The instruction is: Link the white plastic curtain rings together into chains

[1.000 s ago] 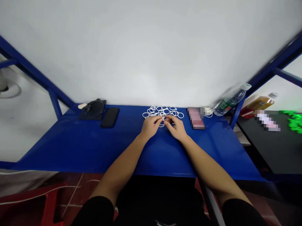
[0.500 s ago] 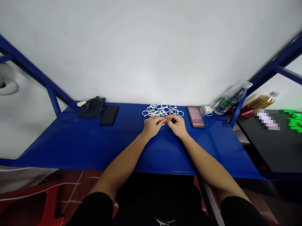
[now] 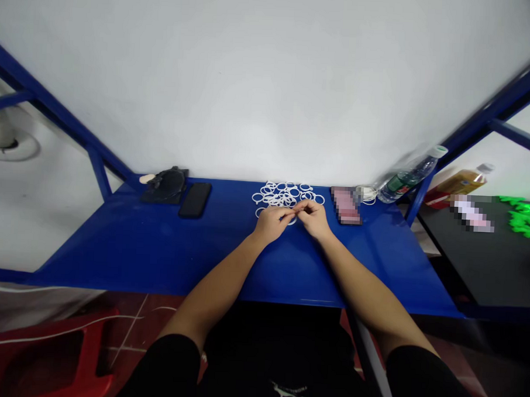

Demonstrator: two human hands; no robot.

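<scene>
A heap of several thin white rings lies at the back of the blue table, near the wall. Both my hands rest at the heap's front edge, fingertips meeting. My left hand is closed in a pinch on a white ring. My right hand pinches the same spot from the right, fingers curled together. The ring between them is mostly hidden by the fingers.
A black phone and a dark pouch lie at the back left. A pink blurred item, a coil of white cord and a tilted water bottle sit at the back right. A black table with green pieces stands further right. A red stool is low on the left.
Both hands have stayed at the front of the ring heap; the fingertips have drawn closer together into a tighter pinch. The view shifted slightly.
</scene>
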